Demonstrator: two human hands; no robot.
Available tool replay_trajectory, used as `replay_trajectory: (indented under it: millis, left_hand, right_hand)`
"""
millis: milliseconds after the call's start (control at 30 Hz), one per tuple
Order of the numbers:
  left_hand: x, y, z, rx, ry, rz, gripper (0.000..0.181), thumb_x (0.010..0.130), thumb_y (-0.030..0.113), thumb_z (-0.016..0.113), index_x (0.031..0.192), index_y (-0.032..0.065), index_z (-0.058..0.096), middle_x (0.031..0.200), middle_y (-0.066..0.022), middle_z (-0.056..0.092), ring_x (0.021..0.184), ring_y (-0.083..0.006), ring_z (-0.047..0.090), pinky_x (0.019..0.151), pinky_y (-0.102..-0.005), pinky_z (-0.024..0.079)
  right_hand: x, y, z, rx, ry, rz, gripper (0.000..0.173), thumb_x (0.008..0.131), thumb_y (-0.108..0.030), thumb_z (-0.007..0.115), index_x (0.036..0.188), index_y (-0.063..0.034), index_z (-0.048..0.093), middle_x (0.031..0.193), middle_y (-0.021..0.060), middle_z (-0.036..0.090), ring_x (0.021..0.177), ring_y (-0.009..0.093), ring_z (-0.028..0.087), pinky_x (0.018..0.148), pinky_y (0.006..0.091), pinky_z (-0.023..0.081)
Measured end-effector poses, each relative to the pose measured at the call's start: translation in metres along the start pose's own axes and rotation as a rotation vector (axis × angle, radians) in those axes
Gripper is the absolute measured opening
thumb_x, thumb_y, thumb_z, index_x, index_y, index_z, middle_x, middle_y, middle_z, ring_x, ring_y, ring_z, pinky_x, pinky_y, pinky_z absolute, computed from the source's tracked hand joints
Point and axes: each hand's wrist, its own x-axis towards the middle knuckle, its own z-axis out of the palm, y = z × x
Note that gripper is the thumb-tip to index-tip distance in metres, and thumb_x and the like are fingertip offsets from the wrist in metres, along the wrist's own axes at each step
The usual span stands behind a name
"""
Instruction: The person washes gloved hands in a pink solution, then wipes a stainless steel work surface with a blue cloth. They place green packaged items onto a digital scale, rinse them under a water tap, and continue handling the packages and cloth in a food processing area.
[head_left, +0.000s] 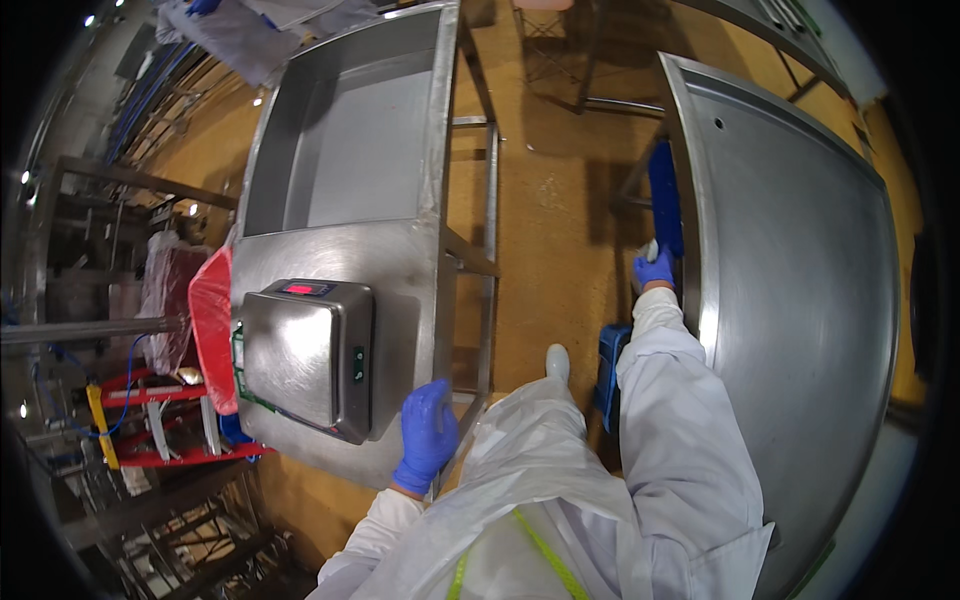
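My left hand (427, 433), in a blue glove, is at the near right edge of a steel table (401, 259), with nothing visible in it. Beside it stands a bench scale (292, 352) with a bare steel platform and a lit red display. My right hand (654, 268), gloved alike, reaches low beside the rim of another steel table (802, 247). Its fingers are curled around a small pale object (650, 250), too small to identify. Just beyond that hand is a blue object (664, 199), partly hidden by the table's rim.
A deep steel basin (367, 150) adjoins the scale's table. On the floor by my right leg is a blue container (611, 367). At left are a red plastic sheet (214, 330) and a red ladder (172, 424). A person in white (232, 34) is at the upper left.
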Motion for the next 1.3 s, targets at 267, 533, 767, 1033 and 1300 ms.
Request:
replay_trajectory:
  millis: [267,533,767,1033,1300]
  left_hand:
    - [0.078,0.023,0.018,0.047,-0.017,-0.052,0.039,0.074,0.001,0.054,0.113,0.0033,0.050,0.105,-0.0159,0.055,0.096,-0.0336,0.052,0.083,-0.0409,0.041]
    - [0.176,0.029,0.039,-0.117,0.051,-0.003,0.035,0.077,0.004,0.053,0.113,0.0025,0.050,0.110,-0.0180,0.052,0.102,-0.0342,0.050,0.087,-0.0393,0.041]
    - [0.309,-0.009,0.060,-0.189,0.409,-0.111,0.022,0.076,0.005,0.054,0.098,0.0018,0.059,0.100,-0.0162,0.057,0.095,-0.0316,0.054,0.084,-0.0393,0.042]
    - [0.493,-0.248,0.107,-0.240,0.603,-0.799,0.024,0.074,0.016,0.057,0.092,0.0013,0.064,0.091,-0.0205,0.063,0.079,-0.0316,0.061,0.076,-0.0374,0.048]
    - [0.568,-0.355,0.184,0.162,0.396,-0.590,0.023,0.076,0.014,0.057,0.096,0.0046,0.063,0.093,-0.0176,0.060,0.087,-0.0325,0.058,0.079,-0.0382,0.046]
  right_hand:
    - [0.057,0.013,0.053,-0.339,0.391,-0.501,0.040,0.076,-0.036,0.055,0.097,-0.0018,0.058,0.098,0.0141,0.061,0.092,0.026,0.053,0.081,0.0349,0.040]
    - [-0.168,0.039,0.192,-0.426,-0.463,-0.628,0.012,0.068,-0.012,0.055,0.077,-0.0053,0.051,0.075,0.0023,0.052,0.069,0.017,0.050,0.065,0.0299,0.043]
    - [-0.200,-0.009,0.291,-0.087,-0.783,-0.041,0.028,0.065,-0.012,0.049,0.092,-0.0044,0.054,0.092,0.0100,0.059,0.089,0.027,0.057,0.084,0.0381,0.045]
    - [-0.193,-0.054,0.399,-0.314,-0.638,0.103,0.043,0.069,-0.012,0.050,0.111,-0.0012,0.052,0.111,0.0121,0.057,0.102,0.027,0.055,0.092,0.0402,0.042]
    - [-0.101,-0.063,0.381,-0.387,-0.408,0.124,0.035,0.079,-0.010,0.045,0.112,-0.0001,0.050,0.112,0.0137,0.056,0.102,0.028,0.055,0.092,0.0399,0.043]
